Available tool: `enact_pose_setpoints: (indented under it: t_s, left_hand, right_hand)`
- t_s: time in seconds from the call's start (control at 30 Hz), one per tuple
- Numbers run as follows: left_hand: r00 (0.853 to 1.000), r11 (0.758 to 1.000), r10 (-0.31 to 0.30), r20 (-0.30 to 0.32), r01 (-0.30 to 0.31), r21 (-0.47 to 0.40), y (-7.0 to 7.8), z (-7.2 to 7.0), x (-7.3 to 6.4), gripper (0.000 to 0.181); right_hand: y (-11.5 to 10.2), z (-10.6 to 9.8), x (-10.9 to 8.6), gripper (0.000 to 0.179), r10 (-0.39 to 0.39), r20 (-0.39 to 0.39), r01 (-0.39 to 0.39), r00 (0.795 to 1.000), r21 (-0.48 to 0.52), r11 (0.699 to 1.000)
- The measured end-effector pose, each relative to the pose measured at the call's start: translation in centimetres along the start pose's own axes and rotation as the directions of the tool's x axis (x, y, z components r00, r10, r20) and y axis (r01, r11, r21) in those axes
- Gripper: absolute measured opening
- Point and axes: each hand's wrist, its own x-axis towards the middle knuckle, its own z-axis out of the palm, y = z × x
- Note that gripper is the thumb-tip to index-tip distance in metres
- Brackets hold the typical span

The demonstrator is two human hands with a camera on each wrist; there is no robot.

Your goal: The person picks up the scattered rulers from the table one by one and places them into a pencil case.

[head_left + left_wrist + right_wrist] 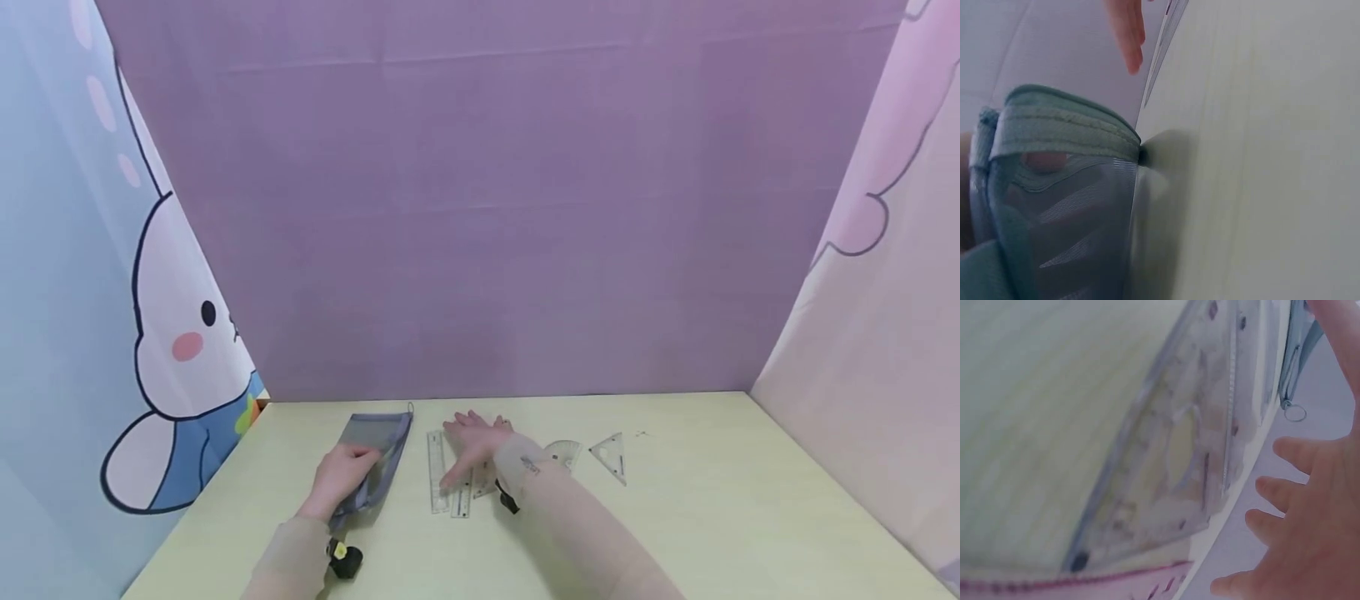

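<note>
My left hand (339, 477) holds a grey-blue mesh zip pouch (375, 428) on the left half of the table. In the left wrist view the pouch's edge (1066, 132) stands raised, with fingers partly hidden behind it. My right hand (474, 443), fingers spread, hovers over or touches clear plastic measuring tools; contact is unclear. Beneath and beside it lie a straight ruler (437, 471), a second ruler (462, 498) and a set square (1141, 481), partly covered in the head view. Right of that wrist are a protractor (566, 452) and another set square (611, 456).
The pale table (697, 508) runs back to a purple backdrop (510, 208). Printed curtains (52, 275) hang at both sides. A small metal ring (1295, 412) hangs from the pouch's zip. Small dark marks (642, 433) lie right of the far set square.
</note>
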Motion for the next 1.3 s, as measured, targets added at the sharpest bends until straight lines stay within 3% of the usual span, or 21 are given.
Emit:
enact_pose_setpoints:
  t_s: [0.23, 0.47, 0.6, 1.07, 1.3]
  left_hand:
    - [1.0, 1.0, -0.009, -0.003, 0.009, -0.007, -0.1, 0.2, 0.1, 0.03]
    - [1.0, 0.999, -0.017, 0.001, 0.017, -0.028, -0.3, 0.3, -0.1, 0.032]
    - [1.0, 1.0, -0.014, -0.001, 0.014, -0.019, -0.2, 0.1, -0.3, 0.032]
    - [1.0, 0.999, -0.024, 0.002, 0.024, -0.042, 0.1, 0.2, -0.3, 0.029]
    - [1.0, 0.998, -0.029, 0.012, 0.029, -0.052, 0.4, 0.5, -0.2, 0.029]
  right_hand:
    - [-0.3, 0.3, 0.3, 0.117, 0.041, 0.032, -0.041, 0.999, -0.023, 0.999]
    - [-0.1, 1.1, 1.0, 0.119, 0.064, 0.03, -0.065, 0.998, 0.029, 0.997]
    - [-0.2, 1.4, 1.4, 0.119, 0.072, 0.035, -0.072, 0.997, -0.001, 0.997]
    - [-0.6, 0.9, 2.0, 0.117, 0.071, -0.013, -0.071, 0.997, -0.046, 0.996]
    - [0.1, 1.3, 2.6, 0.105, 0.064, -0.049, -0.063, 0.997, 0.021, 0.998]
